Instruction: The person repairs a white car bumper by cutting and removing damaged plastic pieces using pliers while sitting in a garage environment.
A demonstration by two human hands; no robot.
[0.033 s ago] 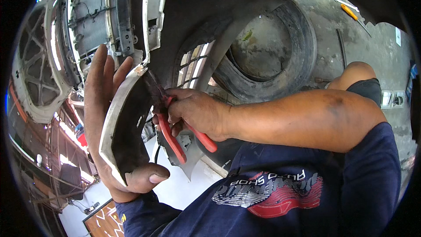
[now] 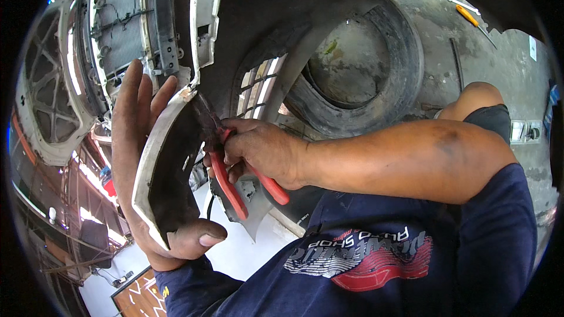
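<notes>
My right hand (image 2: 267,152) is closed around a pair of pliers (image 2: 226,189) with red handles. Their dark, dirty jaws are at the broken corner of a car bumper cover (image 2: 167,167), white along its edge and black inside. Whether the jaws bite on the plastic, I cannot tell. On the left, my left hand (image 2: 126,158) grips the curved end of the cover, with the thumb on the black inner side and long fingers stretched behind the white edge. Part of that palm is hidden by the cover. A white strip (image 2: 204,29) of the cover rises above the broken corner.
Beyond the cover, a tyre (image 2: 411,76) lies on the concrete floor. Farther right are a wrench (image 2: 461,3), an orange-handled screwdriver (image 2: 468,16), a dark bar (image 2: 457,61) and a lamp-like part (image 2: 524,133). A radiator (image 2: 120,23) and a bare panel frame (image 2: 50,94) stand at the left.
</notes>
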